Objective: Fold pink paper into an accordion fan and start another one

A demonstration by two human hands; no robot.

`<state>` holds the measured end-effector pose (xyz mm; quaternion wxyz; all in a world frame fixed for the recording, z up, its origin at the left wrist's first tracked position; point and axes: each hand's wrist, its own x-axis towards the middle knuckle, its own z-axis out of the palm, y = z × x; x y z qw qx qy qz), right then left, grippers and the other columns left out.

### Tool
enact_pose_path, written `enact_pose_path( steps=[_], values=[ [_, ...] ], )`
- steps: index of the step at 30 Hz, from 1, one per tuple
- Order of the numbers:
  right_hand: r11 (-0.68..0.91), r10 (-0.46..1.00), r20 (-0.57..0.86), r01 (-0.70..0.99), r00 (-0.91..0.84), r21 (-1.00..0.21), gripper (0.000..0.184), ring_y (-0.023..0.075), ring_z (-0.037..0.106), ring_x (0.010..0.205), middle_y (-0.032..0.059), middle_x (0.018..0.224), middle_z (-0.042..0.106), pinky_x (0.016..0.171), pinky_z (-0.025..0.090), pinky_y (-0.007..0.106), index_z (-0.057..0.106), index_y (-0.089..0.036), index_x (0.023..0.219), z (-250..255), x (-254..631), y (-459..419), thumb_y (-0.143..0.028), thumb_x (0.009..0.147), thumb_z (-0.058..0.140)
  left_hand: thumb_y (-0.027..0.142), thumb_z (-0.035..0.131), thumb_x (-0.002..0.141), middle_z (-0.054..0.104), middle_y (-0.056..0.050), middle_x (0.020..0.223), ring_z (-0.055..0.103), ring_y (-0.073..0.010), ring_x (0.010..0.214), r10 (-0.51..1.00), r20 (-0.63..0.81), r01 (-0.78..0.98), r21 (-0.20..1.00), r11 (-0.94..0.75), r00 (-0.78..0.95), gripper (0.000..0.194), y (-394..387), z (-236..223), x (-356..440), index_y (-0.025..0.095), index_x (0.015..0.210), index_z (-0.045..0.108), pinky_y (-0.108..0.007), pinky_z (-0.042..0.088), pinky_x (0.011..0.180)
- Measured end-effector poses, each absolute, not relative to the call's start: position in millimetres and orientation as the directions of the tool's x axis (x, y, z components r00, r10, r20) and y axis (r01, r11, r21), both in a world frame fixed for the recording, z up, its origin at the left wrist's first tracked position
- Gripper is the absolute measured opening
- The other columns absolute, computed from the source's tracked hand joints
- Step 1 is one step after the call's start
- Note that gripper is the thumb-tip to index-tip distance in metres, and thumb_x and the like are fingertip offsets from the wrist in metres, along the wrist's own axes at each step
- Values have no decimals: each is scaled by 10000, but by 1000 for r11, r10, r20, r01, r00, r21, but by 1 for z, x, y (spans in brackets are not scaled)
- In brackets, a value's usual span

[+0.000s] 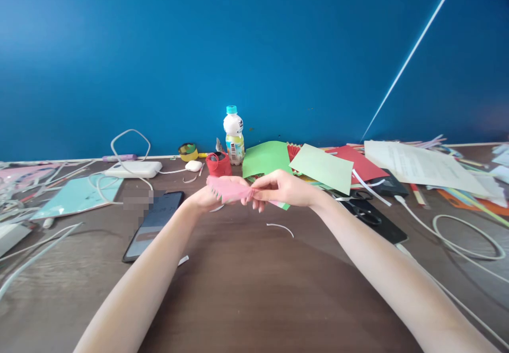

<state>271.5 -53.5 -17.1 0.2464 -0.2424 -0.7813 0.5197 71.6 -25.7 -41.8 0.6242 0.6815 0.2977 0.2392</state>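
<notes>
A pink piece of paper with a fringed, cut edge is held up over the middle of the table. My left hand is under and behind it, its fingers mostly covered by the paper. At the paper's right end, my right hand pinches it between thumb and fingers. Just beyond my left hand stands a red paper-wrapped roll. Green paper lies behind my right hand. A thin curled white paper strip rests on the table below the hands.
A bottle with a blue cap stands near the blue wall. At left lie a phone, a white power bank and a light-blue sheet. Pale green paper, scissors, a printed sheet and a looped white cable are at right.
</notes>
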Motion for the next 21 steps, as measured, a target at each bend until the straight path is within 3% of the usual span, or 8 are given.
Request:
enact_pose_path(
  steps=[4, 7, 10, 12, 15, 17, 19, 21],
  values=[
    [221, 704, 179, -28, -688, -975, 181, 115, 627, 646, 48, 776, 651, 645, 495, 256, 633, -120, 817, -20, 274, -46, -259, 838, 519, 397, 600, 718, 515, 15, 571, 292, -39, 432, 773, 22, 46, 997, -66, 635, 266, -28, -43, 79, 136, 680, 561, -210, 215, 432],
    [60, 773, 97, -80, -627, -995, 172, 103, 619, 588, 35, 702, 646, 593, 484, 232, 616, -120, 784, -25, 276, -38, -224, 846, 493, 386, 584, 738, 599, -12, 675, 311, -38, 440, 842, 71, 94, 985, -143, 534, 249, -33, -36, 85, 139, 756, 562, -200, 190, 423],
    [-40, 835, 7, -73, -550, -997, 163, 97, 606, 534, 41, 647, 642, 517, 449, 202, 605, -106, 755, -29, 277, -33, -179, 835, 483, 389, 527, 778, 645, -23, 696, 396, -62, 459, 901, 125, 319, 908, -273, 416, 249, -40, -28, 90, 145, 787, 574, -204, 252, 443],
    [-88, 859, -52, -46, -510, -995, 164, 103, 606, 519, 50, 630, 642, 482, 429, 195, 599, -98, 744, -30, 276, -31, -162, 827, 473, 358, 494, 798, 660, -16, 707, 483, -93, 523, 901, 222, 516, 758, -400, 373, 219, -45, -24, 94, 163, 778, 591, -214, 308, 496],
    [-131, 857, -144, 63, -495, -989, 167, 130, 624, 525, 64, 601, 644, 475, 431, 206, 584, -97, 704, -35, 274, -31, -157, 811, 470, 271, 474, 805, 646, -13, 675, 534, -137, 603, 837, 357, 785, 325, -528, 415, 175, -51, -23, 98, 187, 765, 622, -231, 315, 536],
    [-102, 843, -180, 178, -507, -979, 167, 144, 632, 521, 61, 575, 644, 466, 430, 208, 573, -106, 677, -41, 272, -31, -171, 800, 480, 233, 449, 818, 640, -24, 692, 531, -151, 631, 776, 362, 818, 58, -572, 517, 191, -52, -24, 100, 195, 769, 630, -234, 291, 523],
    [-44, 821, -204, 297, -533, -954, 176, 147, 634, 511, 54, 561, 643, 442, 414, 200, 563, -117, 658, -47, 270, -31, -194, 795, 485, 212, 426, 837, 639, -26, 713, 527, -160, 688, 719, 333, 776, -66, -628, 610, 212, -52, -26, 101, 201, 762, 625, -232, 288, 525],
    [19, 784, -236, 402, -574, -916, 179, 139, 625, 490, 45, 546, 636, 422, 399, 193, 558, -122, 646, -50, 269, -32, -200, 790, 484, 217, 433, 843, 633, -19, 714, 512, -162, 732, 690, 299, 739, -85, -668, 659, 207, -50, -26, 99, 205, 751, 617, -232, 298, 542]
  ],
)
